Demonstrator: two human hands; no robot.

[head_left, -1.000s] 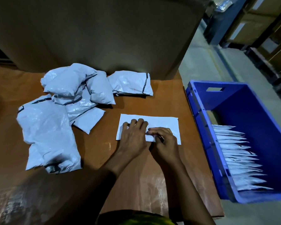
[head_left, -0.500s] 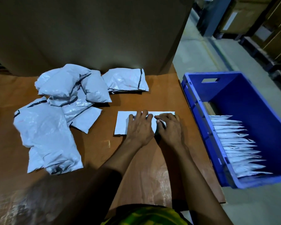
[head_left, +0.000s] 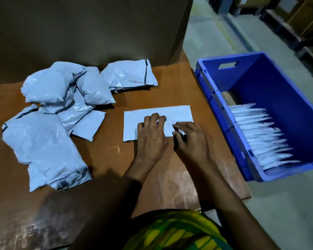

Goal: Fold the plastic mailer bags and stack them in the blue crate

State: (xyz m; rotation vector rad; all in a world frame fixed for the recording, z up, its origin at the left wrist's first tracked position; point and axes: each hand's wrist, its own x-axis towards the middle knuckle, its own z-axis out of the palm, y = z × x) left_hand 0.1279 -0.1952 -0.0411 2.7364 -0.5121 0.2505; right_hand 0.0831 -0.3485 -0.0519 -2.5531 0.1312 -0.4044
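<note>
Right now our left hand [head_left: 152,139] lies on top of the white mailer [head_left: 177,113], palm down, fingers a little bent and pressing the plastic flat against the tabletop [head_left: 107,156]. Our right hand [head_left: 193,141] sits just beside it with the fingertips curled in, pinching a small bit of the mailer's near edge at its right end. We judge that we are mid-fold, with the crease not yet set.

The mailer lies flat near the right side of the tabletop, between the loose pile of mailers [head_left: 49,127] on the left and the blue crate [head_left: 215,103], which stands off the tabletop's right edge. Inside the crate, a row of folded mailers [head_left: 260,134] stands on edge along the near wall. A tall brown carton [head_left: 89,29] closes off the far side of the tabletop.

The plastic looks slick and springy, so the main risk is the fold opening again once our pressing hand lifts. If the pinch pulls harder than the left hand holds, the whole mailer could slide and the edges would no longer line up. A loose fold carried across the gap to the crate could also unfurl or knock the standing row askew.
</note>
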